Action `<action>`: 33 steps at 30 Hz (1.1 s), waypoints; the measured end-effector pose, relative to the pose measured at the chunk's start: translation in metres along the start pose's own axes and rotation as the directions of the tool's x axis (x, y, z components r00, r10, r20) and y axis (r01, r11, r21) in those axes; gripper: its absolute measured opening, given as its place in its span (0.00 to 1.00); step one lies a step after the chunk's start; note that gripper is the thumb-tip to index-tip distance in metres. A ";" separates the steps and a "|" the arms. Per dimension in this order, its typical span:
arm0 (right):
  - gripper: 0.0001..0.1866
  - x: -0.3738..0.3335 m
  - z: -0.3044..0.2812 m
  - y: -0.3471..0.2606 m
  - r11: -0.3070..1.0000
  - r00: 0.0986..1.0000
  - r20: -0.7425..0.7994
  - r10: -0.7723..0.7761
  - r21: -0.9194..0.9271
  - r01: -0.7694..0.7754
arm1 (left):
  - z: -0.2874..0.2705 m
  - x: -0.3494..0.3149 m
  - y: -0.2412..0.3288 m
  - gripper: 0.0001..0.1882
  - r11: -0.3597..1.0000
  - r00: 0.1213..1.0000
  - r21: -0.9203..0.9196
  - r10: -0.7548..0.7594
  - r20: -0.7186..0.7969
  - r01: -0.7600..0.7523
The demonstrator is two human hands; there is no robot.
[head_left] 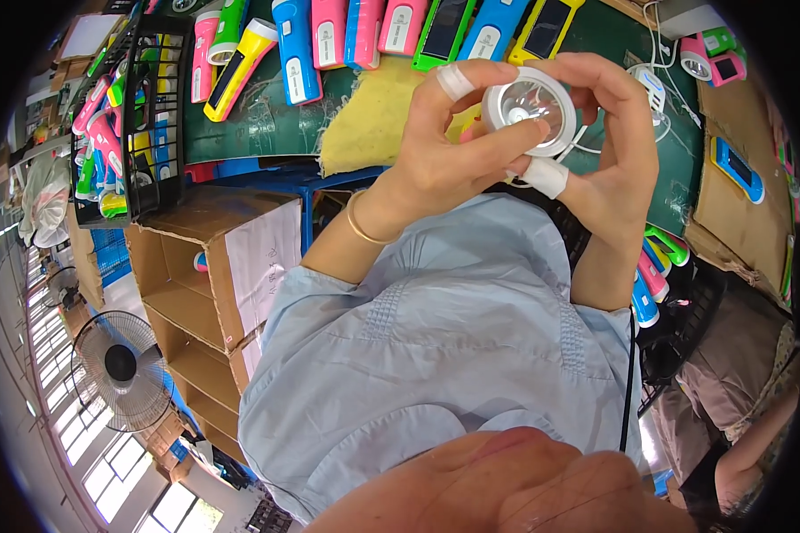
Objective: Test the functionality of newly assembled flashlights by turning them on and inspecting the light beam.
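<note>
Both hands are raised over the workbench around a flashlight head point(526, 87) with a white ring and a clear lens facing up. My left hand point(449, 155) grips it from the left, its thumb lying across the lens and white tape on its index finger. On the other side, my right hand point(615, 151) curls round the ring, white tape wrapped on its thumb. Whatever body sits beneath the head is mostly hidden by the fingers. A yellow cloth point(364, 120) lies on the green bench top next to my left hand.
Several colourful flashlights point(324, 35) line the bench's far side. A black crate point(156, 115) of flashlights stands at left, above a cardboard shelf box point(182, 218). White cables point(671, 80) and a cardboard box point(738, 213) are at right. Another person's arm point(756, 435) shows lower right.
</note>
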State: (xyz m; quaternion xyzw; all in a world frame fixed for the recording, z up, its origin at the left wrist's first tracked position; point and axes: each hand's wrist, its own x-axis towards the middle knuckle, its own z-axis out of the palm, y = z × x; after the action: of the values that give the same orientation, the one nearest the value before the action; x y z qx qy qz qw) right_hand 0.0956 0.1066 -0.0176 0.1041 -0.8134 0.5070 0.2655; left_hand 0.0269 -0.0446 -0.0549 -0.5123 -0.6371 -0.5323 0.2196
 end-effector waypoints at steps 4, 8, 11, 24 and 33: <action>0.37 0.001 0.000 0.004 0.989 1.000 -0.025 -0.007 0.147 0.011 | 0.007 0.003 -0.001 0.24 1.000 0.998 -0.006 -0.001 -0.062 0.000; 0.36 0.002 -0.001 0.007 0.980 1.000 -0.017 0.017 0.198 -0.014 | 0.010 0.001 -0.013 0.34 0.978 0.980 -0.087 -0.195 -0.039 0.191; 0.36 0.001 -0.002 0.011 0.966 0.999 -0.017 0.042 0.257 -0.036 | 0.015 -0.002 -0.021 0.35 0.915 0.950 -0.257 -0.296 0.094 0.311; 0.32 -0.008 0.007 -0.012 0.989 0.986 -0.090 -0.138 0.046 0.142 | 0.007 0.005 -0.021 0.25 0.970 0.980 -0.152 -0.183 0.072 0.192; 0.24 -0.007 0.009 0.022 0.895 0.934 -0.249 0.257 0.426 -0.133 | 0.008 0.013 0.001 0.34 0.736 0.739 -0.200 -0.540 0.403 0.647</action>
State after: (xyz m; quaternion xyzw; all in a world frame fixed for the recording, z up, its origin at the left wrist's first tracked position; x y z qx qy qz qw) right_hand 0.0887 0.1080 -0.0417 -0.0046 -0.6485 0.6973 0.3053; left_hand 0.0248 -0.0316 -0.0467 -0.3864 -0.6974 -0.5824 -0.1583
